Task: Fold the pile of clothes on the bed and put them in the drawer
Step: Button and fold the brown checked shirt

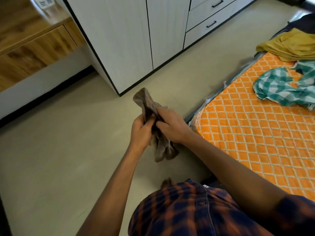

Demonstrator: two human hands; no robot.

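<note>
Head view: while the brown cloth [144,99] hangs bunched over the floor [59,142], just left of the bed [247,125], both grips are clamped on it, the left hand [141,132] wrapped round its middle and the right hand [172,126] pinching beside it. A neat fold probably needs the cloth shaken flat and its edges matched first. Far right on the bed lie a teal checked cloth [279,89] and a mustard garment [289,46], unfolded. The far drawers [211,23] are closed, so opening one needs a free hand.
</note>
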